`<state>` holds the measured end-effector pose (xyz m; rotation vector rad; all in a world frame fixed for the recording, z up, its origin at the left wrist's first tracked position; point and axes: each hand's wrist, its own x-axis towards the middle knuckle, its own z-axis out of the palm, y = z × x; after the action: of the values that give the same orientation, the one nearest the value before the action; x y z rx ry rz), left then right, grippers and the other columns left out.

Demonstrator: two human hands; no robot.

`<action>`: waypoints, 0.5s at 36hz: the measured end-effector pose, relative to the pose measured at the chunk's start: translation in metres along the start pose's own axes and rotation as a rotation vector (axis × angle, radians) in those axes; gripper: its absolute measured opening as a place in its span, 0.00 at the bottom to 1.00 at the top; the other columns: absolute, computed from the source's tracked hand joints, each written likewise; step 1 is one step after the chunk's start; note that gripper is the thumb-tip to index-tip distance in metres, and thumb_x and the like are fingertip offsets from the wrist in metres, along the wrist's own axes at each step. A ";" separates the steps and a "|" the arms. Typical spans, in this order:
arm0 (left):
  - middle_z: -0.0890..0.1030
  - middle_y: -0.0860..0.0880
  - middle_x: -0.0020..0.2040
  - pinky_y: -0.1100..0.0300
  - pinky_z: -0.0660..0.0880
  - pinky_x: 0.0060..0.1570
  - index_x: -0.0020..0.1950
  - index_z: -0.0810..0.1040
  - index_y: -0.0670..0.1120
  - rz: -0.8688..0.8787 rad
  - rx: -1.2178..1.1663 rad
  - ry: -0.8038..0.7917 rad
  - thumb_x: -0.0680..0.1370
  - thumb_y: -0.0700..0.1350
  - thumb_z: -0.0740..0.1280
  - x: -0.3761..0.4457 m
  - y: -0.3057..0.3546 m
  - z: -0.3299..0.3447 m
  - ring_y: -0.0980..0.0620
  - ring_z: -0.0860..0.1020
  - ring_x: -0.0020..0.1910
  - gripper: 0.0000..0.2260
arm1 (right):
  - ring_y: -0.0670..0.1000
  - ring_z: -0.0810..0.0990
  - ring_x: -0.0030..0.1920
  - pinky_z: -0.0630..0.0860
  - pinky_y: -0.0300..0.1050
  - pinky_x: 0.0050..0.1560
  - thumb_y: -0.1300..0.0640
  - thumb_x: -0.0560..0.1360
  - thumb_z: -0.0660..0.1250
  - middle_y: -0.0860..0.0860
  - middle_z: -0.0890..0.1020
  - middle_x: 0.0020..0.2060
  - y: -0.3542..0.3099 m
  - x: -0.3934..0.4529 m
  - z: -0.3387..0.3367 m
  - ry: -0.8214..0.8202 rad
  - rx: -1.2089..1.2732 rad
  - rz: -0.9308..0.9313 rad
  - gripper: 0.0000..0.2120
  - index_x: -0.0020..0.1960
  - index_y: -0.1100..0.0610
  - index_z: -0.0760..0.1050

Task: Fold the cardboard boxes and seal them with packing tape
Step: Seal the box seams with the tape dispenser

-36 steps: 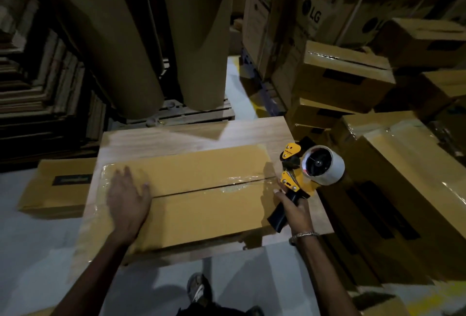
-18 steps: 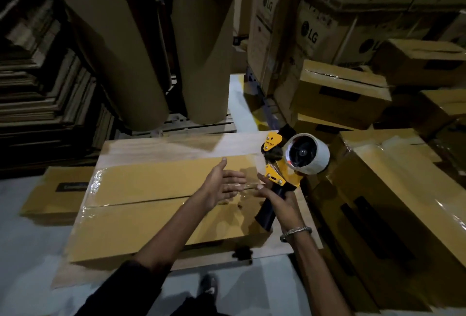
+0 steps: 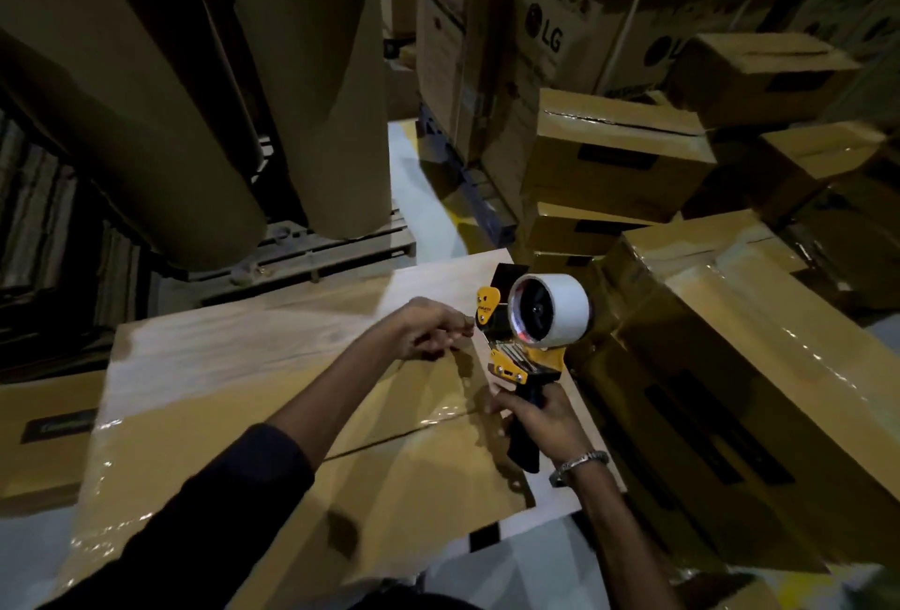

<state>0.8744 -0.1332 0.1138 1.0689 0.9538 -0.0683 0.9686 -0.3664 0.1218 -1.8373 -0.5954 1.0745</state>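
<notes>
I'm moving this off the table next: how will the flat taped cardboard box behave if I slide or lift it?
The flat cardboard box lies low and wide on the table, so it probably slides rather than tips. Its glossy tape film may make it slippery to grip. Lifted by one edge, so thin a sheet would likely sag or bend at the seam, though it looks light.

"LG" logo on tall stacked cartons (image 3: 548, 32), other labels unreadable

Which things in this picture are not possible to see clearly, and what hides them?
Head view only:
- Left hand: fingertips blurred beside the tape dispenser; whether they pinch tape is unclear.
- Flat cardboard box: the near part is covered by the left sleeve.
- Black label on the floor box: text too small and dark.
</notes>
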 end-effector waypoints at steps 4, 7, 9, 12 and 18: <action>0.86 0.38 0.42 0.64 0.79 0.30 0.52 0.86 0.32 0.147 0.140 0.108 0.78 0.34 0.74 0.022 0.014 -0.019 0.52 0.80 0.30 0.06 | 0.56 0.83 0.34 0.82 0.54 0.43 0.47 0.75 0.76 0.59 0.87 0.39 -0.002 0.012 0.011 0.038 0.039 0.042 0.14 0.42 0.59 0.85; 0.88 0.41 0.46 0.64 0.82 0.35 0.54 0.86 0.35 0.088 0.169 0.082 0.78 0.48 0.77 0.035 0.023 -0.027 0.52 0.85 0.37 0.16 | 0.53 0.84 0.33 0.79 0.45 0.43 0.50 0.78 0.74 0.59 0.87 0.37 -0.006 0.017 0.018 0.048 0.042 0.037 0.15 0.42 0.62 0.85; 0.87 0.44 0.46 0.61 0.85 0.42 0.57 0.85 0.37 -0.005 0.204 0.025 0.79 0.55 0.75 0.040 0.025 -0.030 0.50 0.86 0.41 0.21 | 0.52 0.84 0.32 0.77 0.41 0.43 0.52 0.79 0.74 0.60 0.87 0.36 -0.008 0.020 0.020 0.055 0.050 0.043 0.15 0.42 0.63 0.85; 0.87 0.44 0.48 0.56 0.85 0.48 0.61 0.83 0.39 -0.098 0.127 -0.042 0.80 0.55 0.74 0.045 0.022 -0.034 0.49 0.87 0.46 0.21 | 0.53 0.84 0.34 0.77 0.44 0.45 0.51 0.79 0.74 0.59 0.87 0.37 -0.009 0.025 0.023 0.068 0.040 0.052 0.14 0.42 0.62 0.85; 0.88 0.41 0.48 0.60 0.83 0.35 0.54 0.84 0.38 -0.139 0.185 0.024 0.79 0.67 0.69 0.043 0.026 -0.038 0.50 0.86 0.37 0.29 | 0.55 0.82 0.33 0.79 0.47 0.44 0.50 0.79 0.74 0.58 0.87 0.37 -0.018 0.035 0.025 0.101 0.044 0.042 0.16 0.41 0.62 0.84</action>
<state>0.8897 -0.0741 0.0977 1.1741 1.0582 -0.2628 0.9652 -0.3201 0.1172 -1.8612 -0.4723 1.0079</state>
